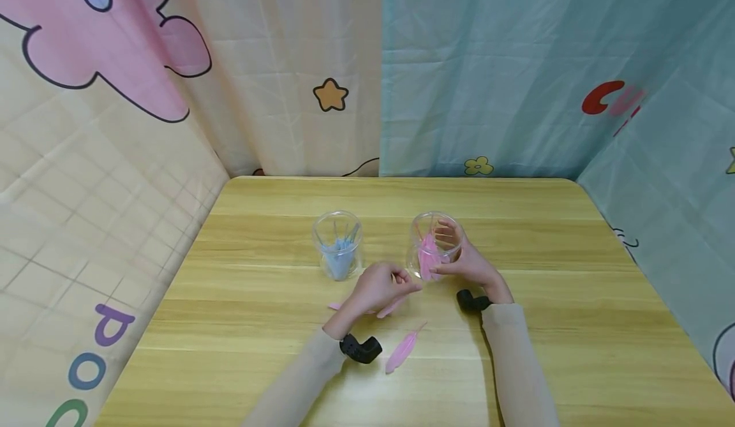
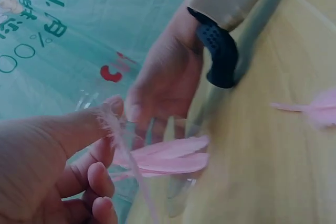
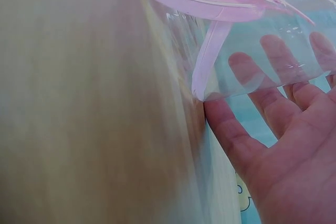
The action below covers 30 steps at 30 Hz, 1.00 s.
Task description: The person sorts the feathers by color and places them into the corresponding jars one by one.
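My left hand (image 1: 380, 286) pinches a pink feather (image 2: 129, 158) between thumb and forefinger, and the feather points down toward the table. In the head view the hand is just front-left of a clear cup (image 1: 434, 214) that stands upright. Inside this cup are several pink feathers (image 1: 427, 258), quills upward. My right hand (image 1: 469, 262) holds the cup from its right side, fingers spread round the wall. The right wrist view shows its fingers (image 3: 278, 56) through the clear wall and the thumb (image 3: 231, 129) low by the base.
A second clear cup (image 1: 337, 214) with blue feathers (image 1: 339, 258) stands to the left. One pink feather (image 1: 402, 352) lies on the wooden table (image 1: 241, 325) in front. Another pink feather (image 1: 334, 306) shows partly behind my left wrist. Curtains (image 1: 488, 82) hang behind and beside the table.
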Available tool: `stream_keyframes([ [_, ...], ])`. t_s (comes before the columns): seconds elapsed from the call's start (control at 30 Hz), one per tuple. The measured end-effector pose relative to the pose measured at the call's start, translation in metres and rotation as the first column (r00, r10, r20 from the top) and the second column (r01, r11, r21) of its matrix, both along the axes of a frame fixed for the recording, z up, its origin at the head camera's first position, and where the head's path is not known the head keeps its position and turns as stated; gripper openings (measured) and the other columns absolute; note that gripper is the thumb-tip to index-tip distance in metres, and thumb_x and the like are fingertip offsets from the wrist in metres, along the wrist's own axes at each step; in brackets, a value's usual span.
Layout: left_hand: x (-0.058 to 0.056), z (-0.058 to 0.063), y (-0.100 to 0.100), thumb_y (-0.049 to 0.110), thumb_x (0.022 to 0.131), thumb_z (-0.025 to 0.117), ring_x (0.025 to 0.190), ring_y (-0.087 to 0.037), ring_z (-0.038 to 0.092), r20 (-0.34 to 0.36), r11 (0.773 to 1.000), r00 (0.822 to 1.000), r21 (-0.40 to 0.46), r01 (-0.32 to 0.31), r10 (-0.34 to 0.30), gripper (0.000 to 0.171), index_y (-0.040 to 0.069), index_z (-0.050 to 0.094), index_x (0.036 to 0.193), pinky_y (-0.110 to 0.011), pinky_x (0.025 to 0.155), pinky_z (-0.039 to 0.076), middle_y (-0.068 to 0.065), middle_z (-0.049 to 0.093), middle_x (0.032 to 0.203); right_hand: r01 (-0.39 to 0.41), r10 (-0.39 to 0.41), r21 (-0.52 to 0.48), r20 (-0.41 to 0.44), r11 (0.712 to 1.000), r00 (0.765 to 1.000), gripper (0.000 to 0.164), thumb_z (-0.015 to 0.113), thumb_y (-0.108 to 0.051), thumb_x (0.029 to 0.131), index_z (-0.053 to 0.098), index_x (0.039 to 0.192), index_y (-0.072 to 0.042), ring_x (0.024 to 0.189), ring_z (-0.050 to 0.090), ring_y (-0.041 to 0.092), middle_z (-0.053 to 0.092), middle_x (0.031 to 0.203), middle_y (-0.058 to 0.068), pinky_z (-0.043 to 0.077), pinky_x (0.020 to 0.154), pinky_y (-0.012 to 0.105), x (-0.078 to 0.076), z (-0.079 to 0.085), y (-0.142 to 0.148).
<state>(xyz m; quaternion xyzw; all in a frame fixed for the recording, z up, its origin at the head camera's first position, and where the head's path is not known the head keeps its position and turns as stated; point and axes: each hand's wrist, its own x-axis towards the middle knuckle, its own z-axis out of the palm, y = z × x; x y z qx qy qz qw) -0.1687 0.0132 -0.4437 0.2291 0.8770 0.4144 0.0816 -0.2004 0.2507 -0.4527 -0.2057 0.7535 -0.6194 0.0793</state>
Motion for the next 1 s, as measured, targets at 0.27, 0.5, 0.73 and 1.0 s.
stream_keyframes([
  [0.27,-0.032,0.042,0.016,0.037,0.085,0.071,0.065,-0.013,0.048,-0.095,0.939,0.99,0.337,-0.063,0.101,0.025,0.013,0.067,0.079,-0.024,0.057,0.039,0.004,0.055,0.07,0.012,-0.012,0.016,-0.006,1.0,1.0,0.097,0.076,0.008,0.073,0.012,0.145,-0.001,0.131,0.021,0.053,0.021,0.143,0.031,0.027,0.099,0.064,0.0,-0.001,0.002],
  [0.5,-0.051,0.06,0.035,0.027,0.088,0.07,0.068,-0.014,0.046,-0.098,0.828,0.978,0.552,-0.098,0.182,0.022,0.006,0.068,0.086,-0.023,0.061,0.037,0.001,0.054,0.072,0.011,-0.011,0.008,-0.009,1.0,1.0,0.097,0.076,0.008,0.073,0.012,0.145,-0.001,0.13,0.021,0.054,0.021,0.143,0.033,0.025,0.099,0.064,0.001,-0.002,0.0],
  [0.73,-0.065,0.058,0.054,0.021,0.088,0.07,0.068,-0.012,0.046,-0.09,0.724,0.968,0.681,-0.111,0.233,0.021,0.0,0.068,0.086,-0.023,0.061,0.033,0.001,0.054,0.07,0.02,-0.02,0.022,-0.009,1.0,1.0,0.097,0.076,0.007,0.074,0.012,0.146,-0.003,0.13,0.022,0.053,0.022,0.143,0.032,0.026,0.099,0.064,0.002,-0.002,-0.001],
  [1.0,-0.066,0.041,0.057,0.023,0.087,0.071,0.072,-0.011,0.045,-0.039,0.763,0.971,0.626,-0.161,0.237,0.025,0.003,0.067,0.101,-0.023,0.067,0.036,-0.005,0.056,0.084,0.023,-0.022,0.029,-0.012,0.999,1.0,0.097,0.076,0.008,0.073,0.013,0.146,-0.006,0.13,0.023,0.052,0.023,0.144,0.029,0.027,0.099,0.064,0.0,-0.002,0.0],
])
